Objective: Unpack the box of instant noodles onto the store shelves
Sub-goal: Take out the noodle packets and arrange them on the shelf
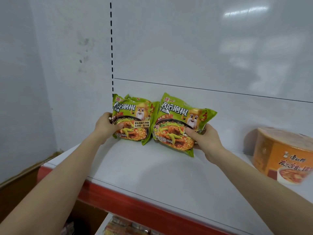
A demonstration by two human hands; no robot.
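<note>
One wide-angle camera, worn on the head, looks forward and slightly down onto the white shelf (152,170) from close in front of it, just above its red front edge (135,206). The back panel (186,48) behind the shelf fills the upper half of the view.

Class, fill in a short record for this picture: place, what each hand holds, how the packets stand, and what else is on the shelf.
Place: white shelf with a red front edge
Left: the left hand grips the left green packet by its left side, thumb on the front
Right: the right hand grips the right green packet at its lower right corner
Packets: upright, side by side, fronts facing out; the right one slightly tilted
Also there: orange noodle bowl, far right, apart from the packets
</note>
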